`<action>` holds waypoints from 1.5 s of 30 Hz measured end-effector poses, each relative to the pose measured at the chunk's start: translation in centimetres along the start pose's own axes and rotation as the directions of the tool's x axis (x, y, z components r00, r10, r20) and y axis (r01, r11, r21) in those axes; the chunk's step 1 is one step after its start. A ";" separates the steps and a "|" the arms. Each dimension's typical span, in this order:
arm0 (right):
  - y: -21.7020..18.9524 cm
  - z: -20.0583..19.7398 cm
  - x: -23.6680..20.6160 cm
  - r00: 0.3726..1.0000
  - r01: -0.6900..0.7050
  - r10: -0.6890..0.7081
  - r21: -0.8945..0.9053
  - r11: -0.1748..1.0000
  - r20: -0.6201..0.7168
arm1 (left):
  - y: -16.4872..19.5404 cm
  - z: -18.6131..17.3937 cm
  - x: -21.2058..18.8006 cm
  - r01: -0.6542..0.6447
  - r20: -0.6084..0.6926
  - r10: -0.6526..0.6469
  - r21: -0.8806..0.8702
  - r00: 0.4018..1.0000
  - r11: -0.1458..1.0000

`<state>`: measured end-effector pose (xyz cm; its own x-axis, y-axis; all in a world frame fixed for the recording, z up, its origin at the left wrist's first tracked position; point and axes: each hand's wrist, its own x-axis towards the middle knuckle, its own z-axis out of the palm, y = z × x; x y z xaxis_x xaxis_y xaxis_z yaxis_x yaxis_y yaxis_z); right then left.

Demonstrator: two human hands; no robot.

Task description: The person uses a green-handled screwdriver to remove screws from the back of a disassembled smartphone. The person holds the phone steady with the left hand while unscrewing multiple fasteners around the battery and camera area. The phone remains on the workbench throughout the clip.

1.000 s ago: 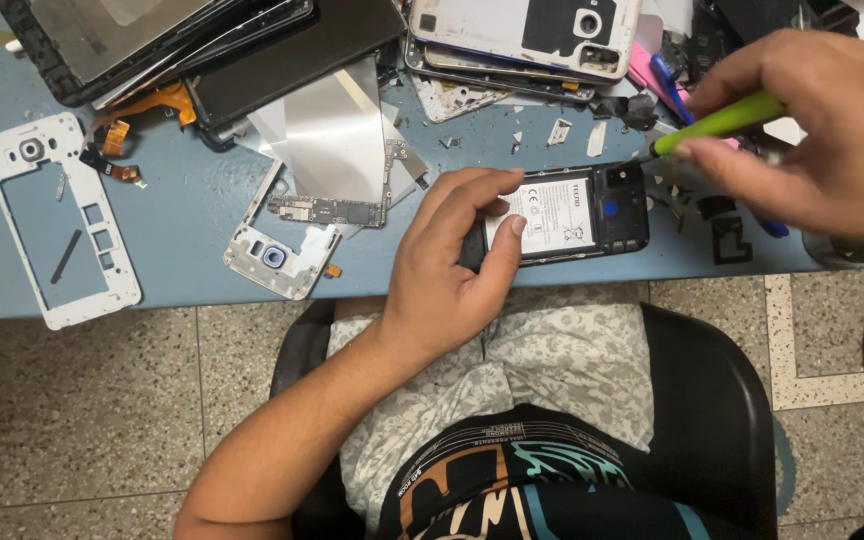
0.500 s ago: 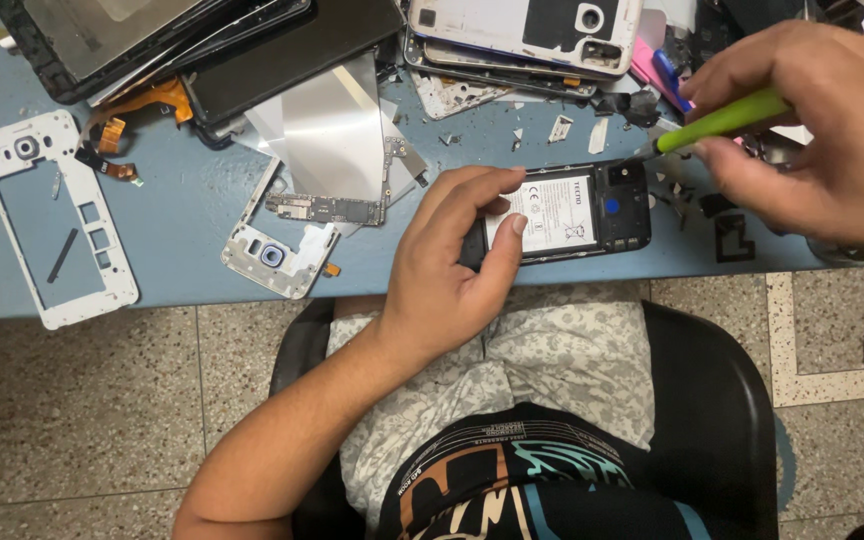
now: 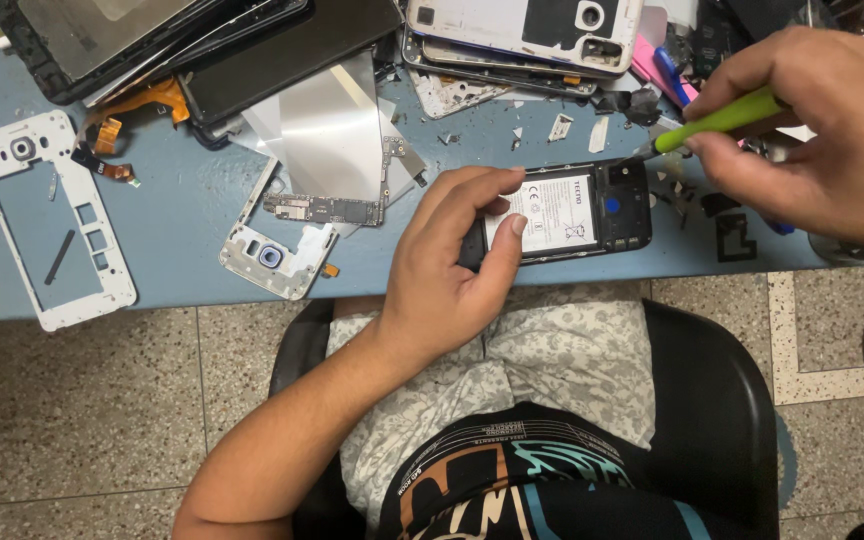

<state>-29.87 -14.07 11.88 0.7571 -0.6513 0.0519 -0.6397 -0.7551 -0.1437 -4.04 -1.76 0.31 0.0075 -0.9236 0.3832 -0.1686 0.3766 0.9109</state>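
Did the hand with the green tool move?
Yes, a little. The right hand and its green tool slid left, so the tip sits closer to the open phone top corner.

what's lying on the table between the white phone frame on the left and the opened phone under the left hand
In the head view: a silver frame with a green circuit board and a shiny metal sheet.

Opened black phone (image 3: 582, 210) lies flat near the worktop's near edge, right of centre, long side running left-right. Back cover off; white-labelled battery fills its left and middle part, black frame with a small blue dot at its right end. Left end gripped by fingers. Green-handled screwdriver (image 3: 717, 120) sits tilted just above and right of the phone, handle up-right in fingers, metal tip pointing down-left, close to the phone's far right corner.
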 end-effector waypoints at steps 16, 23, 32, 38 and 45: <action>0.9 -0.3 0.1 0.994 0.012 -0.024 0.111 0.994 0.108 | 0.2 0.0 0.0 0.007 -0.018 -0.007 -0.007 1.000 1.000; 2.2 0.3 -0.4 0.995 0.059 -0.073 0.185 0.981 0.074 | 0.2 -0.1 -0.1 0.003 -0.012 -0.003 0.001 1.000 1.000; -1.2 0.0 0.9 0.965 -0.197 0.232 -0.249 0.948 0.119 | 0.2 -0.1 -0.1 -0.003 -0.007 0.003 0.021 1.000 1.000; -0.9 -0.9 1.5 0.989 0.140 -0.143 -0.074 0.987 -0.042 | 0.1 0.0 -0.1 0.003 -0.007 -0.003 0.005 1.000 1.000; -0.6 -0.3 0.7 1.000 0.008 -0.010 -0.227 0.974 -0.006 | 0.1 0.0 -0.1 -0.007 -0.008 0.007 0.011 1.000 1.000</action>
<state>-28.97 -14.08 12.27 0.7624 -0.6444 0.0587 -0.6470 -0.7577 0.0850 -4.04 -1.64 0.33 0.0143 -0.9203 0.3909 -0.1792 0.3822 0.9065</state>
